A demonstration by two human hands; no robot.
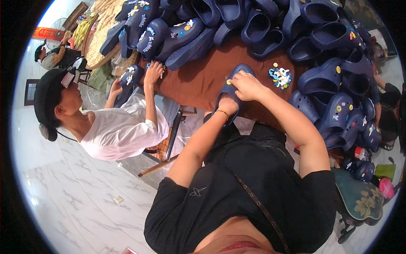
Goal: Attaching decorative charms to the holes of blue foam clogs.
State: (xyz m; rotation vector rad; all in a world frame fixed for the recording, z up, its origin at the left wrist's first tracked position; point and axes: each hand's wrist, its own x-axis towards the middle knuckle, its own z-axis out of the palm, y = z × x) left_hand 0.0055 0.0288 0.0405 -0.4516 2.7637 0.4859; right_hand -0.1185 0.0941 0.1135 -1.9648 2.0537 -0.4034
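Note:
A navy clog [242,69] is upheld in front of me with its toe pointing away. My left hand [229,104] is pushed into its foot opening and holds it from within, the fingers hidden under the upper. On top of the upper, my right hand [246,86] is closed in a pinch, fingertips against a small round yellow shoe charm [229,81]. Whether that charm is fixed in a hole, I cannot tell. To the right, a small heap of white, blue and yellow shoe charms [281,78] lies on the brown cloth [198,86].
Navy clogs [266,40] are piled along the far side, and more clogs [336,112] are stacked at right. At left a seated person [120,122] in a white top handles another clog [128,80]. A cushioned stool [359,197] stands at lower right.

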